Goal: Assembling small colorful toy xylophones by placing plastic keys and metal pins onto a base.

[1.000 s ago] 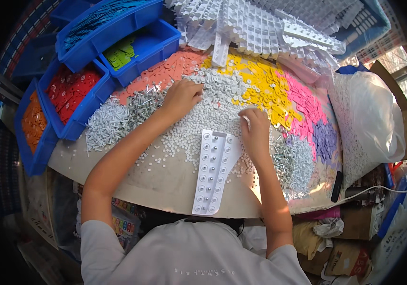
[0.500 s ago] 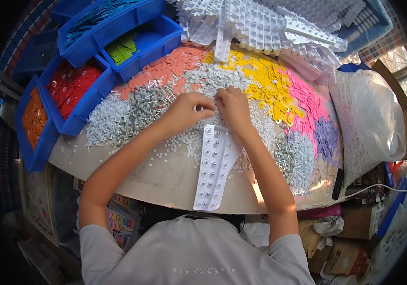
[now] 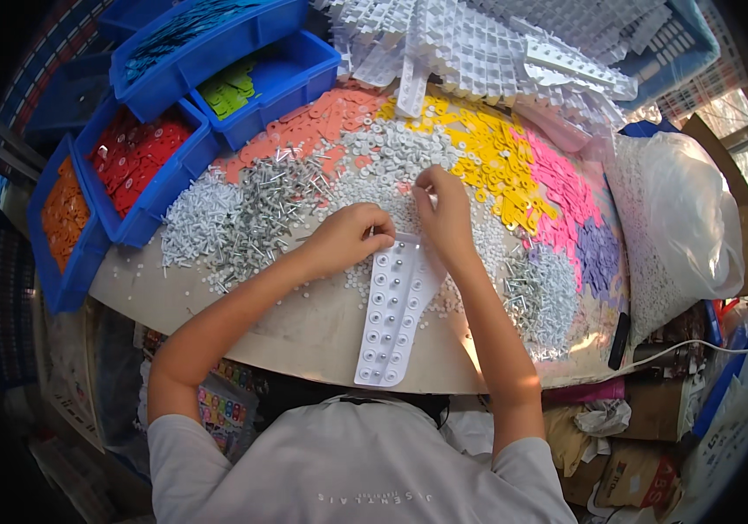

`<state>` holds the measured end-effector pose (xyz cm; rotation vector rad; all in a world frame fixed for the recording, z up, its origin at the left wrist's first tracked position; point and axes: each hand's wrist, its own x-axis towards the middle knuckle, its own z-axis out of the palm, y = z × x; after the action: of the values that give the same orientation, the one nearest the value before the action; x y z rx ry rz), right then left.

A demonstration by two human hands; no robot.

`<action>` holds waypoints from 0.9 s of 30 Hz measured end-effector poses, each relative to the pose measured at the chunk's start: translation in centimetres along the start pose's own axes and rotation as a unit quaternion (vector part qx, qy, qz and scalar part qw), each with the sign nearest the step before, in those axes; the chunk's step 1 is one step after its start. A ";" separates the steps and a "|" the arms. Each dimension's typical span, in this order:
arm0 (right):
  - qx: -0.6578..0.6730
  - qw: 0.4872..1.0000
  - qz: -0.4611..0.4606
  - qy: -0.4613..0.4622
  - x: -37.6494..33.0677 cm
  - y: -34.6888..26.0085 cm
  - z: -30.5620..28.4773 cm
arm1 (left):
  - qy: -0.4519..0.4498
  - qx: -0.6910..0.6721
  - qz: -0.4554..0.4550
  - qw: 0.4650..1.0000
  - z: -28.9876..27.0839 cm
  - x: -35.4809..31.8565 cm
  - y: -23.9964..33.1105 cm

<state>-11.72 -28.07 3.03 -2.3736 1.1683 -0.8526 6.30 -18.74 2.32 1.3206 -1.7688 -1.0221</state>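
A long white plastic tray point(image 3: 389, 314) lies at the table's front edge, pointing away from me. Round white pieces sit in rows along both its sides, with shiny metal studs down the middle. At its far left corner my left hand point(image 3: 348, 237) has thumb and fingertips pinched together; whatever is between them is hidden. My right hand point(image 3: 446, 214) hovers just beyond the tray's far end, fingers curled in toward the thumb over loose white pieces. What it holds, if anything, is too small to name. Small white ring-shaped pieces point(image 3: 400, 144) are heaped beyond my hands.
Left of my hands lie heaps of metal pins point(image 3: 278, 196) and white pins point(image 3: 204, 218). Coral, yellow point(image 3: 488, 157), pink point(image 3: 557, 192) and purple point(image 3: 599, 258) flat pieces spread behind and rightward. Blue bins point(image 3: 155, 229) stand at left, stacked white trays point(image 3: 479, 52) at back, a plastic bag point(image 3: 684, 218) at right.
My left hand has come down and toward me, to the tray's far left corner. The right hand has shifted slightly right and nearer, so the hands are farther apart. The tray stays put.
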 end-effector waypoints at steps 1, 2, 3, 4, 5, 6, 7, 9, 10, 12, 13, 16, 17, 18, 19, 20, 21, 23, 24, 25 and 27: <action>0.048 0.998 0.007 0.038 -0.7 -0.8 -0.6 | 0.011 -0.011 0.000 1.000 0.0 -0.2 -0.1; 0.092 0.992 0.015 0.079 -1.5 -1.6 -1.6 | 0.020 -0.023 0.003 1.000 0.1 -0.2 0.1; 0.094 0.993 0.015 0.076 -2.4 -2.4 -2.3 | 0.021 -0.024 0.000 0.999 0.3 -0.3 0.2; 0.115 0.988 0.055 0.083 -3.5 -3.1 -3.1 | 0.034 -0.045 -0.039 0.998 0.3 -0.4 0.6; 0.133 0.982 0.096 0.093 -4.7 -3.5 -3.7 | 0.043 -0.067 -0.074 0.994 0.5 -0.3 0.9; 0.134 0.982 0.096 0.092 -6.0 -3.6 -3.7 | 0.044 -0.067 -0.075 0.994 0.6 -0.5 0.9; 0.189 0.967 0.146 0.090 -7.3 -3.6 -3.5 | 0.055 -0.040 -0.066 0.996 0.7 -0.7 0.9; 0.229 0.949 0.200 0.086 -9.5 -4.1 -3.5 | 0.063 -0.016 -0.053 0.996 1.0 -0.8 0.5; 0.239 0.944 0.212 0.086 -10.2 -4.4 -3.3 | 0.103 0.064 0.034 0.992 1.0 -1.1 -0.1; 0.248 0.938 0.224 0.088 -11.0 -4.6 -3.3 | 0.140 0.142 0.123 0.972 1.2 -1.2 -0.7; 0.249 0.937 0.230 0.083 -11.4 -4.3 -3.2 | 0.145 0.150 0.134 0.969 1.4 -1.3 -0.9; 0.252 0.935 0.238 0.075 -11.5 -4.2 -3.1 | 0.145 0.098 0.091 0.980 1.7 -1.6 -0.6; 0.251 0.935 0.241 0.073 -11.5 -4.2 -3.2 | 0.140 0.035 0.038 0.989 1.9 -1.7 -0.4; 0.251 0.935 0.241 0.073 -11.6 -4.1 -3.2 | 0.140 0.036 0.038 0.989 2.0 -1.8 -0.5; 0.238 0.939 0.237 0.069 -11.7 -4.0 -3.2 | 0.158 0.039 0.050 0.985 2.2 -2.0 -0.8; 0.225 0.944 0.233 0.064 -11.7 -3.9 -3.1 | 0.176 0.043 0.061 0.982 2.4 -2.2 -1.0; 0.226 0.944 0.234 0.064 -11.8 -3.9 -3.0 | 0.175 0.044 0.061 0.982 2.6 -2.4 -1.0; 0.210 0.948 0.232 0.061 -11.9 -4.0 -2.9 | 0.220 0.014 0.072 0.973 3.1 -2.7 -0.8; 0.210 0.947 0.233 0.062 -12.0 -4.0 -2.9 | 0.218 0.014 0.072 0.973 3.0 -2.6 -0.5; 0.211 0.946 0.236 0.064 -12.0 -4.0 -2.9 | 0.210 -0.044 0.009 0.977 2.8 -2.4 -0.3; 0.211 0.946 0.238 0.067 -12.0 -4.0 -3.1 | 0.199 -0.103 -0.054 0.973 2.0 -1.3 0.0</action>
<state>-17.07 -16.19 3.27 -1.6189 1.3703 -0.9809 4.88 -17.11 1.30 1.3870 -1.2709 -0.8947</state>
